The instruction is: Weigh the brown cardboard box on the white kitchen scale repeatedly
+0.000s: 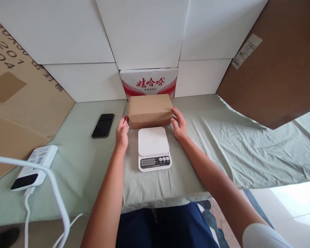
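A closed brown cardboard box [150,106] lies on the cloth-covered table, just behind a white kitchen scale [153,142]. My left hand [122,132] presses its fingers against the left end of the box. On the opposite end, my right hand [179,124] grips the box with its thumb and fingertips. Between my forearms sits the scale; its display looks blank and its plate bears nothing. Some of my left fingers are hidden behind the box's corner.
A black phone [103,125] lies left of my left hand. Further left are a white device [34,167] and a white cable [53,179]. Behind the box stands a carton with red lettering [150,82]. Large cardboard panels [271,62] flank the table.
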Demonstrator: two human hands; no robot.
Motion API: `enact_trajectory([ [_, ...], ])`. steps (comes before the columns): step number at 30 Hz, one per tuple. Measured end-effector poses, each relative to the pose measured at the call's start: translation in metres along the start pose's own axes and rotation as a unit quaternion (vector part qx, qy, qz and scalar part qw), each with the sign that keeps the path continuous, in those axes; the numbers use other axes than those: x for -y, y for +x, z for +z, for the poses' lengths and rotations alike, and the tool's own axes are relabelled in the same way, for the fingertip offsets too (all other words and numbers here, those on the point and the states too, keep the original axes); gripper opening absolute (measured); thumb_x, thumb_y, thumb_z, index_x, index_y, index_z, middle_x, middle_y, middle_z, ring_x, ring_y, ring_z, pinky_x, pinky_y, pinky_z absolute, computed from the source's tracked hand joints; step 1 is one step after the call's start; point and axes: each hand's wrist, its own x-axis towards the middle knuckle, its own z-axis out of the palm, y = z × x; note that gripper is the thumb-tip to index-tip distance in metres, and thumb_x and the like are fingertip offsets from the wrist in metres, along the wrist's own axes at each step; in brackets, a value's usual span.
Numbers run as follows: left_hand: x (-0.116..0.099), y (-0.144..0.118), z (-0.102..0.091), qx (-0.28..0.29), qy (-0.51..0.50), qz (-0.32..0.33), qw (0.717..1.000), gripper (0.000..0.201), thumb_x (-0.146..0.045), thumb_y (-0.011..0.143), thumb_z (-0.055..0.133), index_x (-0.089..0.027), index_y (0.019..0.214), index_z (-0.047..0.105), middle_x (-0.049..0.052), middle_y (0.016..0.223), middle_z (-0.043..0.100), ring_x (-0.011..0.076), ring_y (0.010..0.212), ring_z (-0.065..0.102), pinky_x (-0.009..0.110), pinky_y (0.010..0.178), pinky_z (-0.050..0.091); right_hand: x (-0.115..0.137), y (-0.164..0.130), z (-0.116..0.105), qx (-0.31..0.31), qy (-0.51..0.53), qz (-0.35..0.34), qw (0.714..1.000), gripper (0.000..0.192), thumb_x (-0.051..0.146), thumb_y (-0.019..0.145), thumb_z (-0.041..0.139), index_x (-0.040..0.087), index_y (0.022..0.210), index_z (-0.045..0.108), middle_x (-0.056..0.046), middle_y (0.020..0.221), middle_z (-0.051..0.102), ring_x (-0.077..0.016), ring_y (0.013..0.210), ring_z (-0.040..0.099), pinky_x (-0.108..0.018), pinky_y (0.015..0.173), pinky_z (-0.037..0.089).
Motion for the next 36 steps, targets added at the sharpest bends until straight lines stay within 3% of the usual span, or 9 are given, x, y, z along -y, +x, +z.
enact_trajectory([
  [6,-0.004,-0.003,0.004,0.068,0.02,0.008,0.997,0.071,-0.03,0.083,0.063,-0.021,0.153,0.059,0.007,0.163,0.054,0.0289,0.157,0.043,0.044,0.131,0.03,-0.003,0.0,0.003,0.019,0.045,0.054,0.997,0.08,0.069,0.095,0.058,0.033,0.164,0.04,-0.008,0.167,0.051,-0.0349,0.144,0.06,-0.056,0.117,0.054],
  [10,-0.004,-0.004,0.007,0.094,0.016,0.015,0.995,0.075,-0.03,0.081,0.064,-0.02,0.155,0.058,0.006,0.165,0.052,0.0306,0.16,0.038,0.045,0.133,0.026,-0.004,0.002,0.003,0.051,0.06,0.072,0.994,0.086,0.07,0.093,0.061,0.032,0.166,0.036,-0.006,0.169,0.048,-0.0341,0.149,0.055,-0.052,0.117,0.055],
  [16,-0.014,-0.01,0.007,0.067,-0.022,0.065,0.995,0.08,-0.03,0.075,0.067,-0.017,0.153,0.06,0.011,0.165,0.051,0.0333,0.159,0.04,0.045,0.133,0.029,0.005,0.002,0.002,0.026,0.037,0.008,0.999,0.088,0.07,0.096,0.055,0.036,0.171,0.023,-0.004,0.175,0.038,-0.0321,0.157,0.046,-0.052,0.12,0.052],
  [20,-0.024,-0.045,0.0,0.071,-0.016,0.11,0.991,0.074,-0.035,0.08,0.07,-0.021,0.152,0.062,0.009,0.163,0.054,0.0351,0.158,0.039,0.047,0.134,0.028,0.022,-0.019,-0.006,-0.02,-0.005,-0.026,0.999,0.088,0.071,0.098,0.051,0.036,0.171,0.016,-0.008,0.176,0.034,-0.0315,0.156,0.047,-0.053,0.121,0.051],
  [25,-0.019,-0.111,-0.016,0.101,0.043,0.132,0.985,0.078,-0.052,0.087,0.069,-0.023,0.158,0.055,0.012,0.165,0.051,0.0365,0.159,0.037,0.051,0.134,0.026,0.04,-0.076,-0.028,-0.047,-0.014,-0.023,0.999,0.089,0.066,0.099,0.055,0.032,0.171,0.017,-0.012,0.176,0.034,-0.0356,0.161,0.04,-0.061,0.129,0.038],
  [28,-0.015,-0.139,-0.026,0.107,0.058,0.13,0.984,0.079,-0.056,0.089,0.067,-0.024,0.16,0.052,0.012,0.167,0.048,0.0368,0.16,0.035,0.052,0.133,0.027,0.048,-0.105,-0.038,-0.044,-0.029,-0.013,0.999,0.082,0.062,0.1,0.057,0.036,0.17,0.022,-0.01,0.175,0.035,-0.0355,0.161,0.039,-0.063,0.13,0.037],
  [32,-0.016,-0.153,-0.03,0.103,0.064,0.107,0.987,0.08,-0.059,0.09,0.067,-0.024,0.16,0.053,0.013,0.165,0.05,0.0375,0.158,0.039,0.053,0.132,0.03,0.057,-0.116,-0.042,-0.045,-0.037,-0.009,0.998,0.079,0.058,0.101,0.057,0.036,0.169,0.025,-0.011,0.171,0.041,-0.0357,0.158,0.043,-0.063,0.128,0.04],
  [36,-0.019,-0.153,-0.027,0.095,0.057,0.097,0.989,0.079,-0.059,0.09,0.067,-0.024,0.16,0.053,0.013,0.167,0.048,0.0361,0.158,0.038,0.05,0.132,0.03,0.064,-0.111,-0.039,-0.033,-0.034,-0.017,0.999,0.076,0.058,0.101,0.056,0.036,0.168,0.026,-0.012,0.169,0.043,-0.0356,0.154,0.048,-0.059,0.118,0.052],
])
